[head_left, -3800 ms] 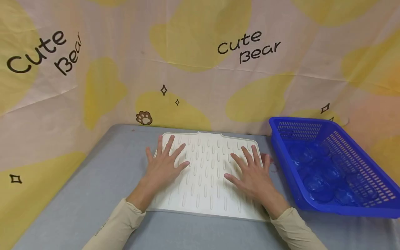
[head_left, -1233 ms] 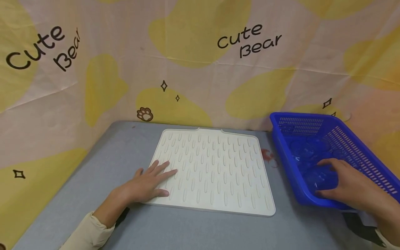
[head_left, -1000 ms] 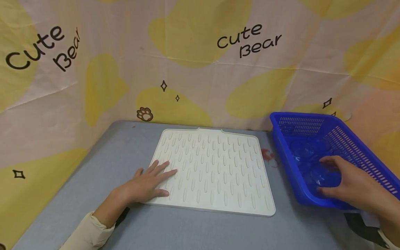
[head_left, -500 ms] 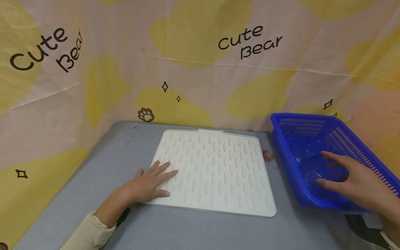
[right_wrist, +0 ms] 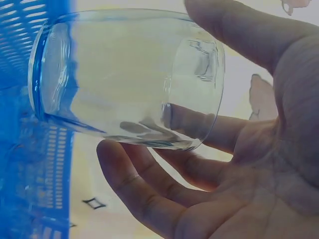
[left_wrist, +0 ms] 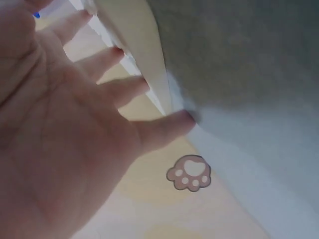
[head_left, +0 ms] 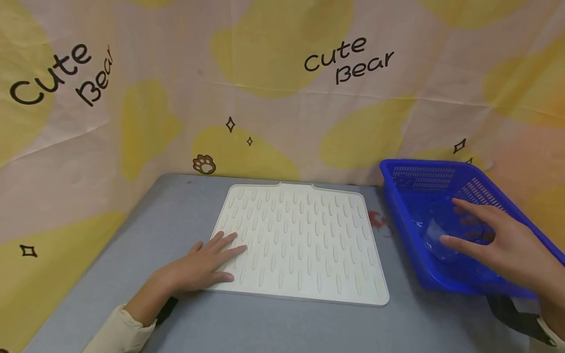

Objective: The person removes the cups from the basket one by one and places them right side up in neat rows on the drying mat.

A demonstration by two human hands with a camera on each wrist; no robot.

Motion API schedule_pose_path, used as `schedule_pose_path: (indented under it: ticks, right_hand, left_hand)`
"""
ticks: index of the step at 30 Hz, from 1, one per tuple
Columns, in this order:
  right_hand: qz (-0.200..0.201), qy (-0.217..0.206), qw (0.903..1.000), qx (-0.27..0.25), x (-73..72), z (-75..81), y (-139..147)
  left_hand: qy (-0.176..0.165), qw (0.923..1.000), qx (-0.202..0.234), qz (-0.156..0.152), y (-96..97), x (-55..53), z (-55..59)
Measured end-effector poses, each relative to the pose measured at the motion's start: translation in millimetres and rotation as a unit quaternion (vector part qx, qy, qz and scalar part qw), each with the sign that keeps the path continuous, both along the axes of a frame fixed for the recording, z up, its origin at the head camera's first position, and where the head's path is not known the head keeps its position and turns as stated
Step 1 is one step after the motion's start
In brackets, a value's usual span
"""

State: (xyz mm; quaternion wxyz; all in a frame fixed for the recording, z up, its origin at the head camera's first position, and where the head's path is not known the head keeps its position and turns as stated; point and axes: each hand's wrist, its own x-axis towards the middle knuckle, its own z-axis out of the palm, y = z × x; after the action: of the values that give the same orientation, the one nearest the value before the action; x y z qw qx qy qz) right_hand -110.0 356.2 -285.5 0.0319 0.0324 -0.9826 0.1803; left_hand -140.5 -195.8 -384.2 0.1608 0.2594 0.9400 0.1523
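My left hand (head_left: 200, 267) rests with spread, straight fingers on the front left part of a white ridged drying mat (head_left: 304, 245). In the left wrist view the little finger reaches past the mat's edge onto the grey table. Over the blue basket (head_left: 403, 245), my right hand (head_left: 503, 245) grips a clear drinking glass (right_wrist: 124, 74) between the thumb and curled fingers. The right wrist view shows this glass lying sideways in the grasp, its rim end toward the basket. From the head camera the glass is hard to make out.
Other clear glasses seem to lie in the basket, blurred by the blue plastic. A printed cloth (head_left: 273, 59) hangs behind and to the left of the grey table (head_left: 282, 326). A reddish mark (head_left: 377, 219) shows between mat and basket.
Both hands lay spread on the mat at first; the right has since gone to the basket and taken hold of a glass, lifting slightly. The left moved toward the mat's front left corner.
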Motion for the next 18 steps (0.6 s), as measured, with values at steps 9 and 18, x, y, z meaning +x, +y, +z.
schedule_pose_path:
  ticks: [9, 18]
  right_hand:
    - [0.021, 0.036, 0.9991, -0.01, -3.5, 17.4, -24.8]
    - [0.071, 0.038, 0.9962, -0.033, -11.0, 20.9, -68.2]
  left_hand:
    - [-0.032, 0.9992, 0.024, 0.0, -5.1, -1.2, -0.1]
    - [-0.025, 0.9995, 0.019, 0.01, -1.7, -0.9, -0.1]
